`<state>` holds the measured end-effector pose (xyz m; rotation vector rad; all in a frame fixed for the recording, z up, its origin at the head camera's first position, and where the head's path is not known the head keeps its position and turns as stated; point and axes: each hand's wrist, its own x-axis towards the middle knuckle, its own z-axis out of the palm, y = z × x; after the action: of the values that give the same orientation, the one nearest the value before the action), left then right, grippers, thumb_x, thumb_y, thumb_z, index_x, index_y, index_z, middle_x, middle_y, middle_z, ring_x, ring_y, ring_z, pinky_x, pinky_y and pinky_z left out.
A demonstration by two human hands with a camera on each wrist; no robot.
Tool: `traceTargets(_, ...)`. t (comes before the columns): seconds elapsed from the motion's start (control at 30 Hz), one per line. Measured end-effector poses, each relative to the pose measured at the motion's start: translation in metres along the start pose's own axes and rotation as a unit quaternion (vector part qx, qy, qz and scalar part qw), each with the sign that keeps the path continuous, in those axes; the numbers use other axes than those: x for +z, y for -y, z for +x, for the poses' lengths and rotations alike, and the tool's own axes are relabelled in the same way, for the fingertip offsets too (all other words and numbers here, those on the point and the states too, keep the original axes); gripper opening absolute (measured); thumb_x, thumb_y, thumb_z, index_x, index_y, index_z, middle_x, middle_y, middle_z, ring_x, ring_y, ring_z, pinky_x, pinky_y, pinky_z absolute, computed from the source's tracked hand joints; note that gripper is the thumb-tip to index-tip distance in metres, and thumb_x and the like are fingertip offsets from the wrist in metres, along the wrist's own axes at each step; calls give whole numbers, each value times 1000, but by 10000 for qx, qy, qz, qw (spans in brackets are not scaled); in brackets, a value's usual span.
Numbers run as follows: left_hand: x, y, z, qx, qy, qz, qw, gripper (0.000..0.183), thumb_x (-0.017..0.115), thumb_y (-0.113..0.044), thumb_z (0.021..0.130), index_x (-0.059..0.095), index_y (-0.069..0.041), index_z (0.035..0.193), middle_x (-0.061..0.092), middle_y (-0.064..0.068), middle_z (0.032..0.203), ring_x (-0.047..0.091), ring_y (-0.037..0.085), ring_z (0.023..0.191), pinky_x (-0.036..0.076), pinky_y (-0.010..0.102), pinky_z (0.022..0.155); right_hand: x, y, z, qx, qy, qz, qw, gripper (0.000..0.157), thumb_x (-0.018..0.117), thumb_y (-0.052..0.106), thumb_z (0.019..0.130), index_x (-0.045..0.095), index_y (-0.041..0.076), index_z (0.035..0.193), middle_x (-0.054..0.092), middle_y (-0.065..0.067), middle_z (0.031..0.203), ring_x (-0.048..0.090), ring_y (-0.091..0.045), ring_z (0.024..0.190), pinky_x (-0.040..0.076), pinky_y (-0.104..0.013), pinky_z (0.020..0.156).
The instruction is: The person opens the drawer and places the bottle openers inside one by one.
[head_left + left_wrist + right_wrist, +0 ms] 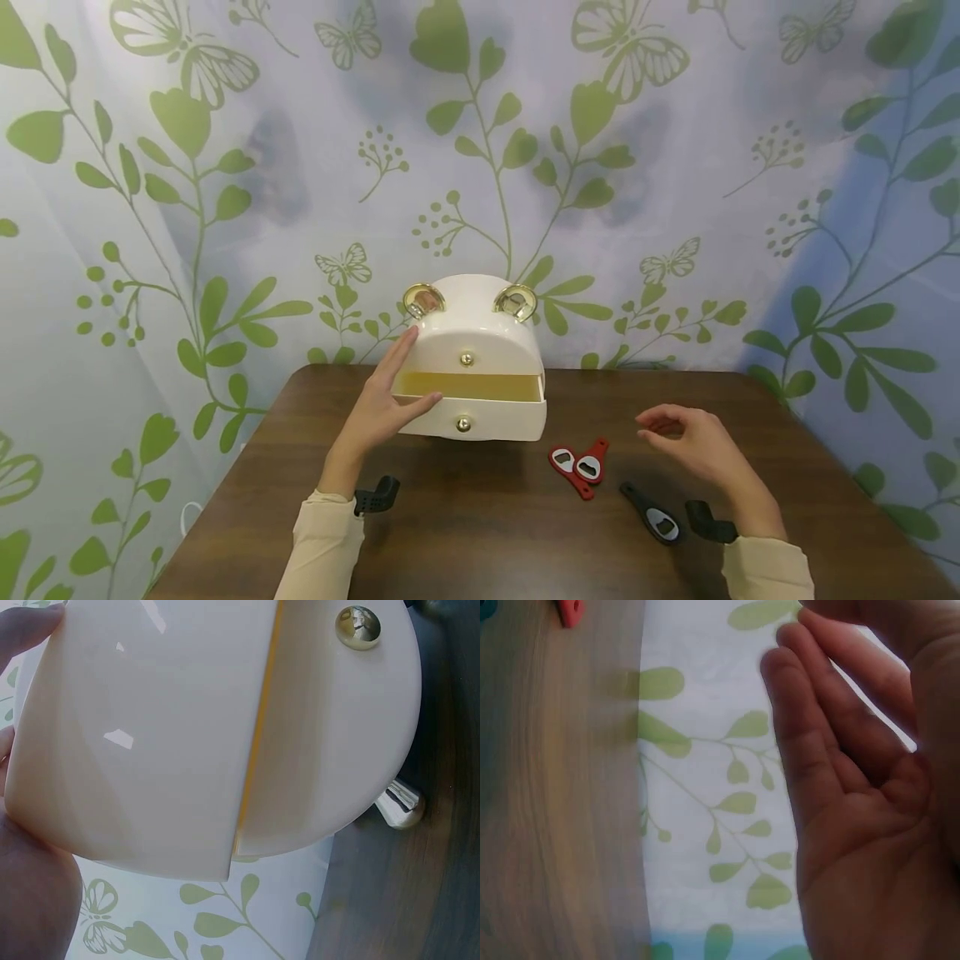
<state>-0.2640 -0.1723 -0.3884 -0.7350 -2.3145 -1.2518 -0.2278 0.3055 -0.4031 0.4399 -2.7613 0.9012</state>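
Observation:
A white box with gold ears and two drawers (480, 321) stands at the back of the table. Its lower drawer (468, 418) is pulled out, showing a yellowish inside. My left hand (375, 408) rests at the box's left side, fingers extended up the side and thumb across the drawer front. The left wrist view shows the glossy white shell (150, 735) close up, with a gold knob (358, 628). Over the table's right side, my right hand (701, 442) hovers with loosely bent fingers, holding nothing. Two red bottle openers (591, 463) and a black bottle opener (652, 515) lie near it.
The brown wooden table (465, 542) ends at the back against a pale curtain (315, 167) with green leaves and butterflies. A gold foot (400, 805) of the box shows in the left wrist view. Both wrists wear black camera mounts.

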Motion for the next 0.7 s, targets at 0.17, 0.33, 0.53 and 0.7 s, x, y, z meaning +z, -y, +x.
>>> traceTargets(0.17,1,1,0,4,-8,-8,10000,100,86,-26,86,25,-27,166,24,-2,171,23,22,158,26,59,122,-2,-10,-4,97,492,212,9985,20,79,24,93,76,15,110,76,4,101,71,-5,88,57,-24,77)
traceTargets(0.33,2,2,-1,-4,-39,-25,10000,101,87,-22,85,26,-26,165,25,1,171,23,22,157,26,59,122,-3,-16,-7,176,702,416,9965,21,79,21,92,75,11,110,77,0,102,71,-6,88,57,-24,76)
traceTargets(0.53,1,-13,-1,-93,-35,-273,9996,100,86,-9,85,25,-13,165,23,10,171,19,31,158,22,61,123,-1,-21,-8,294,779,508,9952,24,78,22,92,75,8,111,76,0,102,71,-5,88,57,-24,75)
traceTargets(0.7,-1,-25,-2,-157,1,-356,9992,98,85,-7,85,27,-7,164,23,14,171,19,35,158,22,62,123,9,-27,-9,197,1040,576,9927,27,79,21,92,74,3,111,76,1,100,71,-7,88,57,-25,75)
